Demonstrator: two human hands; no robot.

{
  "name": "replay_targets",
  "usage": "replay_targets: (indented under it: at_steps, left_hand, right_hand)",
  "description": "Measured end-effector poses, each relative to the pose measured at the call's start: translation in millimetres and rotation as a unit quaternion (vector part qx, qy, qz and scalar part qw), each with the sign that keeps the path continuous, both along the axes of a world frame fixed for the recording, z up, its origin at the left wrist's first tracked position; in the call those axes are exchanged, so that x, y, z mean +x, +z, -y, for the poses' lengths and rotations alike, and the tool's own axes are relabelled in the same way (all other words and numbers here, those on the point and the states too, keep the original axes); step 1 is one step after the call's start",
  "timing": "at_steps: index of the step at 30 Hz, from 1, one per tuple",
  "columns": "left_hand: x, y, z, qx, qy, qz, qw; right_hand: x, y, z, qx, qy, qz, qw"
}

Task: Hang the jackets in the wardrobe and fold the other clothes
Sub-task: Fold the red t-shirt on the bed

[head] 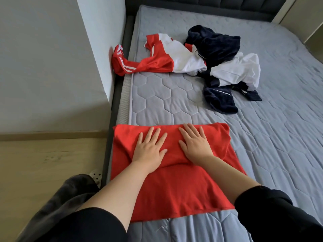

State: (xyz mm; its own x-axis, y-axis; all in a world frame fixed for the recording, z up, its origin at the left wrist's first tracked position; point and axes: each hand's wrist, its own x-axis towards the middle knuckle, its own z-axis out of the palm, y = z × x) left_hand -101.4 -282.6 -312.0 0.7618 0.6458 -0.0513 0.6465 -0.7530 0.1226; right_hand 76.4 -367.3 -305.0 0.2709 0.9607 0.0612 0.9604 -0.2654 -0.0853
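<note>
The red garment (174,189) lies flat on the bed (166,105), directly beneath both grips. I judge it light, soft and limp, best pinched at the far corners just beyond either grip. Left grip (150,147) and right grip (194,144) are spread wide, fingers straight, pressing the cloth and clasping nothing.

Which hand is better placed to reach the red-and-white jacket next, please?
Probably the left hand: pressing the red garment, it sits nearer the red-and-white jacket than the right hand.
</note>
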Motion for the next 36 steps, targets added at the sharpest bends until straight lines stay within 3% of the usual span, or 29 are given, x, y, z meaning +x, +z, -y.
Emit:
replay_targets:
  at_steps: [3, 7, 11, 16, 20, 23, 28, 33, 36]
  left_hand:
    - [-14, -9, -9, 0.000, 0.019, -0.007, 1.000]
    - [-21, -12, -13, -0.002, 0.037, -0.001, 0.999]
    - [-15, -4, -20, 0.004, 0.034, -0.015, 0.999]
    - [-4, 21, -45, -0.019, 0.040, -0.069, 0.997]
    - [-2, 40, -64, -0.062, 0.063, -0.134, 0.987]
    - [-2, 61, -73, -0.081, 0.026, -0.161, 0.983]
    - [3, 97, -74, -0.063, 0.012, -0.180, 0.982]
    - [1, 117, -58, 0.049, 0.094, -0.032, 0.994]
    - [-8, 123, -44, 0.096, 0.111, 0.052, 0.988]
  right_hand:
    - [24, -10, 15, -0.032, -0.063, 0.008, 0.997]
    - [49, -16, 34, -0.035, -0.184, -0.058, 0.981]
    - [52, -12, 38, -0.053, -0.214, -0.065, 0.973]
    - [46, 16, 4, -0.005, -0.135, -0.003, 0.991]
    - [46, 30, -28, -0.151, -0.060, -0.052, 0.985]
    - [54, 38, -30, -0.195, -0.064, -0.053, 0.977]
    - [57, 63, -25, -0.236, -0.042, 0.051, 0.969]
    - [56, 94, -25, -0.104, -0.048, 0.180, 0.977]
    - [52, 108, -15, -0.011, -0.063, 0.200, 0.978]
